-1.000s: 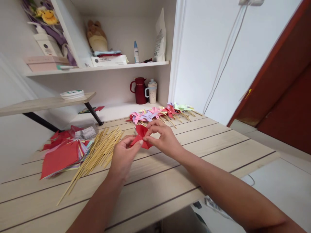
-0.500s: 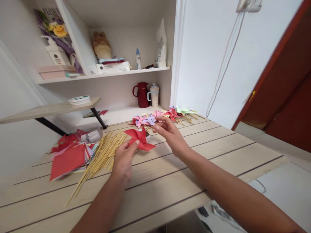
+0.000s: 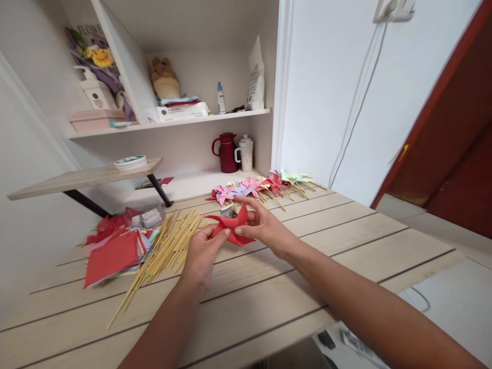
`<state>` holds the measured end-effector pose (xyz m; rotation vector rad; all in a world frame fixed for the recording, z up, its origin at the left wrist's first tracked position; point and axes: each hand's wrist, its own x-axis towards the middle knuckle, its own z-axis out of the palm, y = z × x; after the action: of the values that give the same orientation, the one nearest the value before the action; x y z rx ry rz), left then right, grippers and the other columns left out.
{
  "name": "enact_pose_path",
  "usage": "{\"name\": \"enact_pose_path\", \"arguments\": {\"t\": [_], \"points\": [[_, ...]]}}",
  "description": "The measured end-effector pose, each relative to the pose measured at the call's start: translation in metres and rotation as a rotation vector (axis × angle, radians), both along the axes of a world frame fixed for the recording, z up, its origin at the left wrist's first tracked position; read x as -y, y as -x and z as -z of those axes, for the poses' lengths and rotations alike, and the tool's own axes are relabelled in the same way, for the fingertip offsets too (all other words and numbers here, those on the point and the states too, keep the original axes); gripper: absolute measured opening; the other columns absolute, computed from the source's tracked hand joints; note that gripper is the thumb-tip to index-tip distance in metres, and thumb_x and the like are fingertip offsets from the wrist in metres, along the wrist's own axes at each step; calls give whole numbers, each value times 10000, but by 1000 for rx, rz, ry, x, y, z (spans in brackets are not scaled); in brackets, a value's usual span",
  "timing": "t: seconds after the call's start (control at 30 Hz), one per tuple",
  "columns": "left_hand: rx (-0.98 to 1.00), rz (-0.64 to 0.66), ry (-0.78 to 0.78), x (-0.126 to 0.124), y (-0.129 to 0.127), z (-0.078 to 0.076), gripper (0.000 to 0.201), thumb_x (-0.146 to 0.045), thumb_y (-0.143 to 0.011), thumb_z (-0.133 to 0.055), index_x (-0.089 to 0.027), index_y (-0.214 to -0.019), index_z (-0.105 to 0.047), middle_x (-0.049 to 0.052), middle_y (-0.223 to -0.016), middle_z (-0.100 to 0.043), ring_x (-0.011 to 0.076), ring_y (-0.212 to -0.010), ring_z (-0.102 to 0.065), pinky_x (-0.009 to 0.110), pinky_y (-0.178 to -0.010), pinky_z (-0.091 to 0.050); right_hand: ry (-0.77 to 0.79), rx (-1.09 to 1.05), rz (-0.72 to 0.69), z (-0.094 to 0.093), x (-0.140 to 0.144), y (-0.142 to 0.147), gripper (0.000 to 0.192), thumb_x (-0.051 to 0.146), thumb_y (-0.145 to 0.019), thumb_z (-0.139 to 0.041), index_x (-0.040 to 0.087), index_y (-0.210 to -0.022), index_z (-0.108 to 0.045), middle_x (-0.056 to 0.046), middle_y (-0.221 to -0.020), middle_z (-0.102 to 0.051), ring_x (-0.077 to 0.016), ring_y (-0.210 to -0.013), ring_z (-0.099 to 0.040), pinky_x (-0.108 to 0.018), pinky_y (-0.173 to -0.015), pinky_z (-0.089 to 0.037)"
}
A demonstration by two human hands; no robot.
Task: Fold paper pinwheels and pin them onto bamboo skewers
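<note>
Both hands pinch the red paper pinwheel point(image 3: 232, 228) mid-frame, just above the counter point(image 3: 307, 266): left hand point(image 3: 202, 253) grip clamped on its left edge, right hand point(image 3: 263, 225) on its right. Sticks point(image 3: 165, 251) lie just left; finished pinwheels point(image 3: 261, 183) behind.

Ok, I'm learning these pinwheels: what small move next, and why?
Probably reach for one stick from the pile of sticks. Both the left hand and right hand pinch the folded red paper, which has no stick, unlike the finished pinwheels.
</note>
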<state>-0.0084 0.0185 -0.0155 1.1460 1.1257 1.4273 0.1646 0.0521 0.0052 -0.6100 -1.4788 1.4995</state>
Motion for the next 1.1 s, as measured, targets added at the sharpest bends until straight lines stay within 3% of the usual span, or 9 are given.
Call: {"name": "enact_pose_path", "arguments": {"t": [0.27, 0.5, 0.63, 0.73, 0.83, 0.93, 1.1], "points": [[26, 8, 43, 1, 0, -2, 375, -389, -696, -848, -146, -975, -786, 101, -942, -784, 245, -929, -698, 393, -952, -485, -9, 32, 19, 1, 1, 0, 639, 208, -803, -725, 282, -1390, -485, 42, -761, -649, -155, -687, -639, -314, -679, -518], [87, -19, 140, -3, 6, 2, 417, -347, -640, -878, -135, -988, -788, 105, -934, -792, 248, -957, -712, 388, -986, -478, 60, 68, 66, 7, -4, 0, 635, 282, -839, -743, 246, -1416, -482, 30, -789, -651, -180, -847, -670, -385, -903, -515], [23, -40, 132, -2, 6, 2, 371, -367, -659, -848, -130, -940, -794, 98, -898, -785, 237, -907, -700, 354, -924, -489, 49, 42, 71, 13, -7, -1, 796, 340, -797, -799, 265, -1487, -409, -18, -967, -660, -193, -926, -665, -408, -943, -515], [-99, -103, 128, 0, 3, 0, 325, -382, -674, -817, -153, -903, -798, 71, -868, -773, 215, -833, -681, 320, -828, -489, -30, 85, 142, 15, -9, -3, 916, 369, -729, -856, 279, -1509, -384, -100, -1267, -615, -236, -1111, -631, -434, -991, -509], [-266, -156, 69, 2, 1, -3, 222, -363, -692, -771, -176, -809, -789, 34, -782, -739, 182, -734, -636, 283, -717, -462, -194, 235, 212, 15, -11, -5, 810, 379, -692, -874, 296, -1418, -524, -109, -1497, -471, -283, -1298, -527, -480, -1088, -448], [-391, -172, -7, 2, 1, -4, 156, -338, -706, -729, -189, -734, -766, 13, -723, -701, 168, -698, -604, 267, -673, -442, -291, 348, 221, 14, -12, -6, 758, 360, -652, -891, 285, -1347, -599, -96, -1514, -450, -311, -1358, -474, -503, -1138, -396], [-428, -162, -50, 1, 0, -2, 162, -342, -719, -710, -194, -758, -765, 11, -730, -695, 178, -715, -613, 276, -680, -453, -50, 298, 22, 15, -10, -4, 1030, 315, -630, -895, 245, -1522, -385, -117, -1321, -587, -291, -1141, -628, -498, -1022, -500]]}}
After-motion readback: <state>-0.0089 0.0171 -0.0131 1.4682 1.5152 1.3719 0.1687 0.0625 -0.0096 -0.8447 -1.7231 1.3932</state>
